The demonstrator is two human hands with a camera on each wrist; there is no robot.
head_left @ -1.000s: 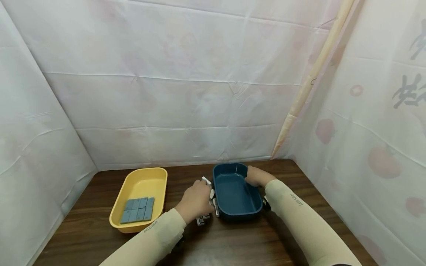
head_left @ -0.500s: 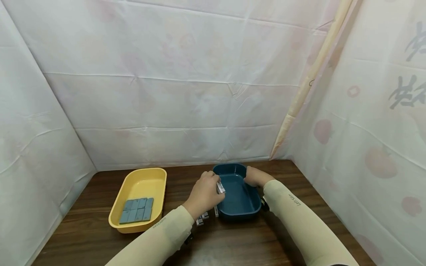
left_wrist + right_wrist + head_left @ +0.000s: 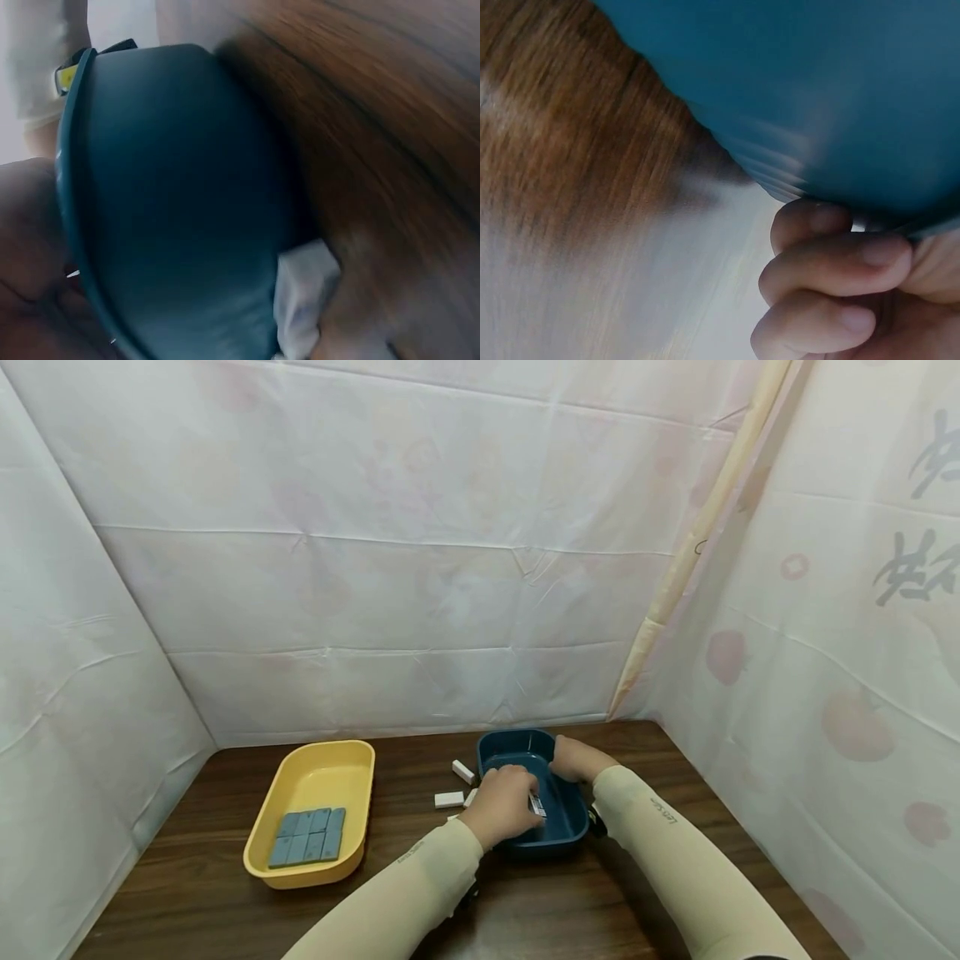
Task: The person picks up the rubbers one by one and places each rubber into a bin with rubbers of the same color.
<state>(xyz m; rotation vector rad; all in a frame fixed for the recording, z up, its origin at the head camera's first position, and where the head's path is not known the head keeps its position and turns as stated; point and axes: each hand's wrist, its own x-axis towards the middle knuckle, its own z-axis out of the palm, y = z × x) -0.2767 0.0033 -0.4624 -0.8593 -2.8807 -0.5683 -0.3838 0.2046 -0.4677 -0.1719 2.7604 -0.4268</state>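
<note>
At blue tray [image 3: 567, 814], left fingers [image 3: 516, 775] hold block [image 3: 537, 807]; right fingers [image 3: 832, 268] grip rim [image 3: 517, 733].

Smooth plastic blue tray [image 3: 180, 187]; glossy wood-grain table [image 3: 555, 910].

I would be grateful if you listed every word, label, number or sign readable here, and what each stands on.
"Let's Slim" (probably; small and blurred): cream fabric sleeve on the right arm.
Cream fabric sleeve on the left arm: lettering too small to read.
Pale printed sheet on the right: large grey characters, faded; I cannot read them confidently.
White rectangular block in the left hand: dark marks, too small to read.
</note>
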